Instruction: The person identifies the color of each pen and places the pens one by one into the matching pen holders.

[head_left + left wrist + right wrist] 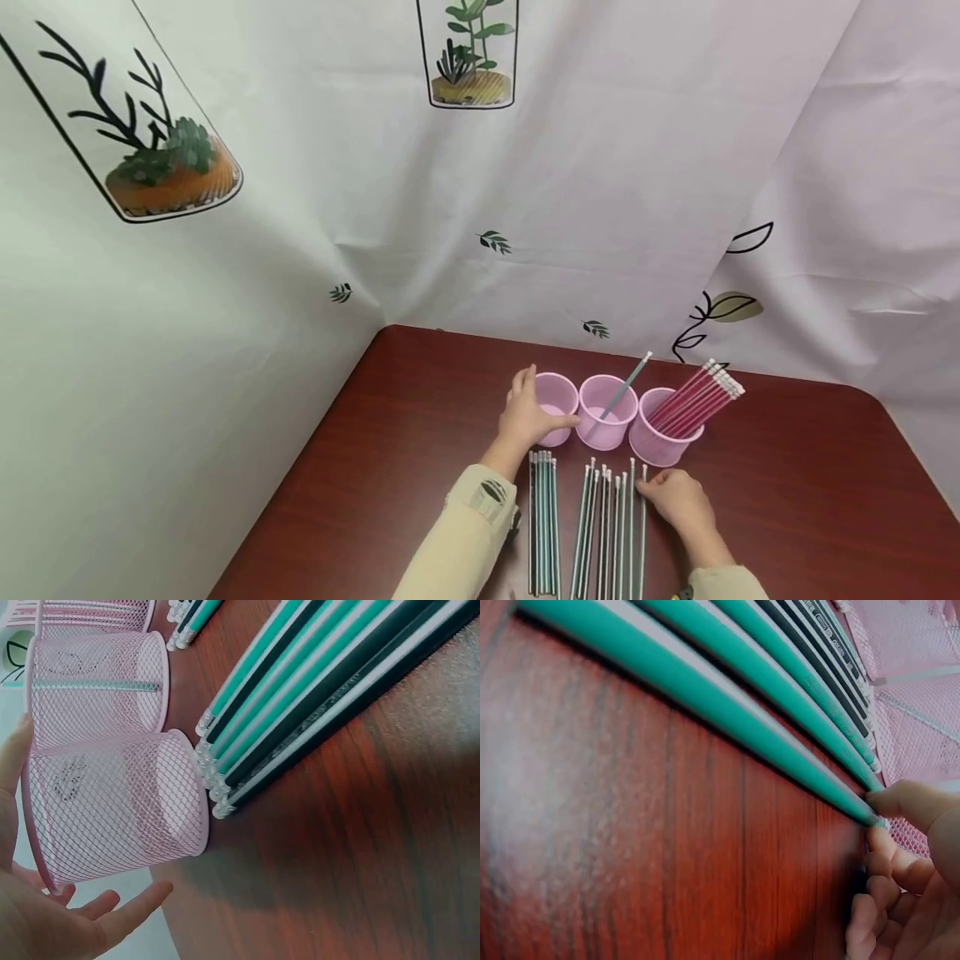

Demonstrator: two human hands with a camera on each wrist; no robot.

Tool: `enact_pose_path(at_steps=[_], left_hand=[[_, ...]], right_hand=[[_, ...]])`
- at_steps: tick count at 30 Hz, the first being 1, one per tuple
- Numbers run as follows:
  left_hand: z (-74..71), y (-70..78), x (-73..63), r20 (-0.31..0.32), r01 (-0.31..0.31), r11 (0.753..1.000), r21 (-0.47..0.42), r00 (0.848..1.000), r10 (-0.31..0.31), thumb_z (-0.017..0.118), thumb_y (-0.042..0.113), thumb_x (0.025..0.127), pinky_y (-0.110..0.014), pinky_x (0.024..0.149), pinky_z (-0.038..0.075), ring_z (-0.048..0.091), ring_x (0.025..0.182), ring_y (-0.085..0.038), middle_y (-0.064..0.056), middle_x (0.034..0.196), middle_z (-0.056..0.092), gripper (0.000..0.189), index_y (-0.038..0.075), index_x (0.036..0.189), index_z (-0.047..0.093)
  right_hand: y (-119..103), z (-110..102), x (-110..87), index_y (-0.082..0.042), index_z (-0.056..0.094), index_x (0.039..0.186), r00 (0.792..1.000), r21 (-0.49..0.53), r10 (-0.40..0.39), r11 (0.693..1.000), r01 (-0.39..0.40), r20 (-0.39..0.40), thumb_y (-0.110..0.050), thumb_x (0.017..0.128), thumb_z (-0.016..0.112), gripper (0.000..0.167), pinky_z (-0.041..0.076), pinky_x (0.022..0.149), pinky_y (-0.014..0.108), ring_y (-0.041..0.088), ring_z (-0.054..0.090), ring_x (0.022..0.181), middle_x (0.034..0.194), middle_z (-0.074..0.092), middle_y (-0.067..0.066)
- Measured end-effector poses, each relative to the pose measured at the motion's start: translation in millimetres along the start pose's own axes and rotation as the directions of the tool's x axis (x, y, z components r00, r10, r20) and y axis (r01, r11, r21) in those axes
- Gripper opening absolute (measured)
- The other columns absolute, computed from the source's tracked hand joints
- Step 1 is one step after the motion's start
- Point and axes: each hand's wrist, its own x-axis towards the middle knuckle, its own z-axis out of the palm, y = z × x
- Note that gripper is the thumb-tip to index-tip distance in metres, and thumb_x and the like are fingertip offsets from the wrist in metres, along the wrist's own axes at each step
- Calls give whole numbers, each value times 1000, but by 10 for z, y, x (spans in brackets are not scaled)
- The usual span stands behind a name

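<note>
Three pink mesh pencil cups stand in a row on the table. My left hand (pixel 525 419) spans the left cup (pixel 112 810), thumb at its rim and the other fingers spread along its far side. One grey-green pencil (pixel 627 386) leans in the middle cup (pixel 602 435). Several red pencils (pixel 693 406) with white ends fill the right cup (pixel 654 448). My right hand (pixel 681 500) pinches the eraser end of the outermost green pencil (pixel 705 705) between thumb and forefinger, at the right side of a spread row of green and black pencils (pixel 603 533).
A tighter bunch of green and black pencils (pixel 543 525) lies before the left cup, eraser ends toward it. The dark red wooden table (pixel 420 400) has rounded back corners. A white curtain (pixel 600 183) with plant prints hangs behind and to the left.
</note>
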Motion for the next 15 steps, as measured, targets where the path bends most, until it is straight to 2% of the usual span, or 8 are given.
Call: enact_pose_path(at_steps=[4,7,11,15], left_hand=[[42,13,13,23,-21,1000,13,1000,21,85,51,53,-61,86,40,41,121,-32,-6,144,31,117,18,147,25],[54,18,9,24,-20,1000,-6,1000,20,87,47,53,-56,84,44,47,115,-33,-9,140,35,111,16,144,30],[38,22,-1,14,-20,998,-62,1000,21,89,37,54,-48,83,47,49,112,-34,-11,136,38,105,14,142,34],[23,27,5,10,-22,997,-72,1000,22,89,35,55,-47,82,48,49,111,-34,-12,135,39,104,14,141,35]], right_hand=[[28,-10,2,-11,59,66,1000,-2,21,1000,-21,7,-34,76,65,26,43,54,41,24,56,63,69,60,8],[59,-15,9,-11,62,65,1000,33,-1,999,1,-7,-32,77,66,24,43,54,38,21,54,61,66,60,5],[65,-16,2,-8,63,65,999,160,-42,986,43,-10,-25,79,67,22,42,51,30,14,54,53,58,58,0],[-11,-76,-29,-3,62,70,999,324,-44,945,33,26,-18,80,67,18,40,46,25,14,57,48,57,61,2]])
